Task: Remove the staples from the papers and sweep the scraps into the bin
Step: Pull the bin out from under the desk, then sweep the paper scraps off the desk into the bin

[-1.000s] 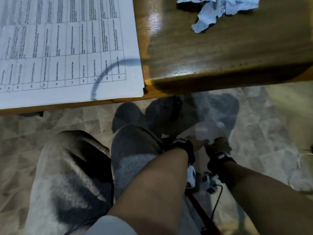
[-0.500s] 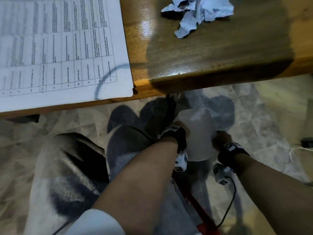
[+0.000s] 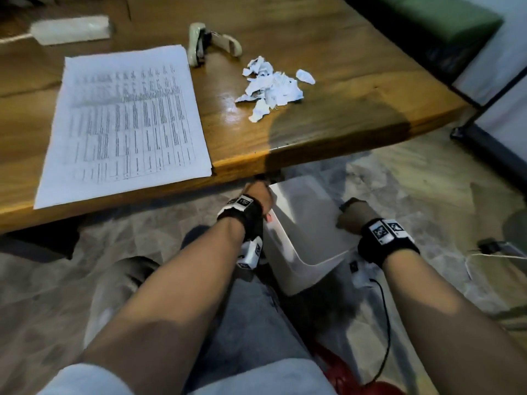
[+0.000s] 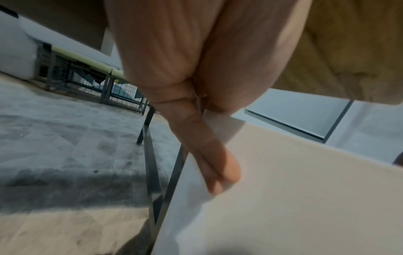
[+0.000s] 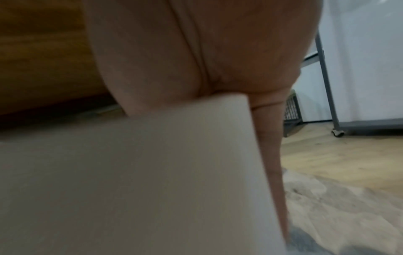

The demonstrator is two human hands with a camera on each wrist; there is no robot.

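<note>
While the head view is showing only knuckles, the wrist views are revealing straight, pressed-together fingers (image 4: 196, 138) outside the bin (image 3: 308, 223), left hand (image 3: 258, 199) and right hand (image 3: 355, 213) pinching opposite walls; beyond them, scraps (image 3: 271, 88) are lying on the table (image 3: 342, 124).

The glossy wooden table (image 3: 313, 38) stands before me. Printed papers (image 3: 122, 121) lie flat on it, their near right corner at its front edge. Beside the papers' far right corner lies a pale stapler (image 3: 212, 42), hinged open. Right of the papers, apart, sits a heap of torn scraps (image 3: 271, 86). Beyond their far left corner lies a long white block (image 3: 70, 29).
</note>
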